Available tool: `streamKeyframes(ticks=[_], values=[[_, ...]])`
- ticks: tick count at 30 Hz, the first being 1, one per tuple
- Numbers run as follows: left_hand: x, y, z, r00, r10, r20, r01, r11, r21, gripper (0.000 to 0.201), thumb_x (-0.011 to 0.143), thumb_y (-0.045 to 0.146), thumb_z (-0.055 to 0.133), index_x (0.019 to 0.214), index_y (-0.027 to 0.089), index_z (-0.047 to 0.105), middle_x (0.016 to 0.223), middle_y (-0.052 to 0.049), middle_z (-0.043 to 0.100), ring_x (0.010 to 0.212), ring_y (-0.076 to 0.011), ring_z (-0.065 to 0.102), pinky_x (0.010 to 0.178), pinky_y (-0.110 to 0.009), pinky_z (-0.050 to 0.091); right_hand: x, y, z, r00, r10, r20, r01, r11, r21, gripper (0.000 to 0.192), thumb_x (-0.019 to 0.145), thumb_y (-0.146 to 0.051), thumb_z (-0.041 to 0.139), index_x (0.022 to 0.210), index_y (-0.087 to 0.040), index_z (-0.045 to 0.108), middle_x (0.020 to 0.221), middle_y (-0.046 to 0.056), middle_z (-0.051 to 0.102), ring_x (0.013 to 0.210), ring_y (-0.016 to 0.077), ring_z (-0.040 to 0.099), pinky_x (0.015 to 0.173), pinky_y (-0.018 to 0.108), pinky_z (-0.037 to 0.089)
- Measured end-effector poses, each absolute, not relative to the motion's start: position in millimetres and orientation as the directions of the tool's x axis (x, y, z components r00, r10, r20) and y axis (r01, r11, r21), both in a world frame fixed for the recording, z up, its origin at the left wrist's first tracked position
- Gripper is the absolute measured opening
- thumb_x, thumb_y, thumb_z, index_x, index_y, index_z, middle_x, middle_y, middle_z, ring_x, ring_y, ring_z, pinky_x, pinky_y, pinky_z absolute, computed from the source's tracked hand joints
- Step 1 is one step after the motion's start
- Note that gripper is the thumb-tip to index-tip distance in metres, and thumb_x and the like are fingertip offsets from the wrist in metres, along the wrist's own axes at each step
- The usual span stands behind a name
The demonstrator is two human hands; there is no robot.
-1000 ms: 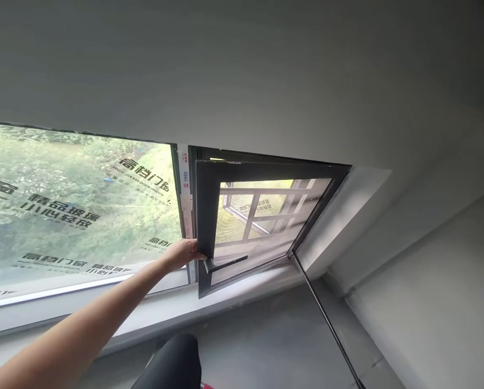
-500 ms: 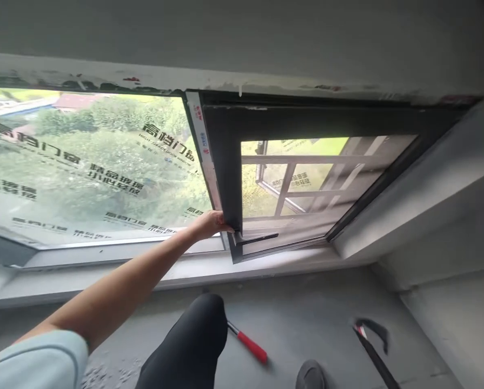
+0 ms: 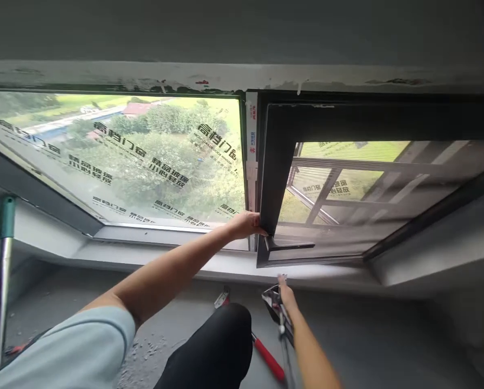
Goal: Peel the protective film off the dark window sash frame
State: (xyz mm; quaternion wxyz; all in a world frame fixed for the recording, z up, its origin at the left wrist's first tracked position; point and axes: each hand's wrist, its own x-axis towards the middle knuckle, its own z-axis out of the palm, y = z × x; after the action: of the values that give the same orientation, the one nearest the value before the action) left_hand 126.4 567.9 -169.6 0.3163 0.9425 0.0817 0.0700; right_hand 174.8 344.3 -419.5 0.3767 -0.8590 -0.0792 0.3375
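At the sash edge (image 3: 274, 178), left fingers (image 3: 253, 220) curl closed.

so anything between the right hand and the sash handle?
Nothing visible. The right hand, gripping a dark strap-like tool, is just below the window handle, with only the bare sill between them. The left hand holds the open sash edge, left of the handle, out of that path.

Daylight floods in through the large film-covered glass pane (image 3: 115, 162) and washes out its upper part, while the grey plastered wall above (image 3: 242, 27) and the grey concrete floor (image 3: 371, 335) stay dim. The dark metal window sash (image 3: 276, 162) stands almost in silhouette. Straight lines bow towards the edges, and the near light-blue sleeve (image 3: 63, 356) is soft.
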Motion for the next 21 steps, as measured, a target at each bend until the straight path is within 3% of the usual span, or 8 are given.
streamKeyframes(ticks=[3,8,15,21], values=[[122.8,564.4,-169.9,0.980,0.190,0.061,0.114,-0.784,0.610,0.023,0.066,0.039,0.072,0.076,0.019,0.067,0.065,0.004,0.061,0.063,-0.0113,0.054,0.053,-0.018,0.032,167.7,391.5,-466.3,0.818,0.337,-0.466,-0.069,-0.747,-0.661,0.037,0.080,-0.046,0.053,0.083,-0.011,0.066,0.079,0.012,0.067,0.079,0.0227,0.062,0.073,0.030,0.046],[118.4,560.1,-173.7,0.976,0.194,0.095,0.096,-0.782,0.616,0.025,0.068,0.042,0.071,0.076,0.019,0.066,0.066,0.004,0.059,0.060,-0.0102,0.051,0.051,-0.018,0.030,164.6,415.2,-505.1,0.889,0.313,-0.335,0.065,-0.809,-0.584,0.034,0.087,-0.033,0.045,0.106,-0.011,0.062,0.105,0.015,0.063,0.094,0.0237,0.059,0.077,0.029,0.042],[119.2,559.0,-175.1,0.978,0.165,0.130,0.051,-0.788,0.614,0.027,0.073,0.043,0.066,0.070,0.017,0.060,0.064,0.003,0.055,0.057,-0.0097,0.048,0.051,-0.019,0.030,170.1,419.6,-526.8,0.887,0.416,-0.199,0.294,-0.843,-0.451,0.028,0.088,-0.034,0.046,0.094,-0.012,0.063,0.100,0.011,0.062,0.090,0.0188,0.059,0.072,0.025,0.039],[118.6,559.5,-175.5,0.979,0.112,0.169,-0.012,-0.799,0.602,0.023,0.076,0.040,0.064,0.074,0.018,0.060,0.067,0.003,0.055,0.060,-0.0095,0.048,0.053,-0.019,0.031,173.2,418.9,-530.8,0.887,0.433,-0.159,0.340,-0.847,-0.409,0.021,0.086,-0.028,0.048,0.090,-0.014,0.063,0.099,0.010,0.063,0.090,0.0179,0.059,0.074,0.024,0.039]])
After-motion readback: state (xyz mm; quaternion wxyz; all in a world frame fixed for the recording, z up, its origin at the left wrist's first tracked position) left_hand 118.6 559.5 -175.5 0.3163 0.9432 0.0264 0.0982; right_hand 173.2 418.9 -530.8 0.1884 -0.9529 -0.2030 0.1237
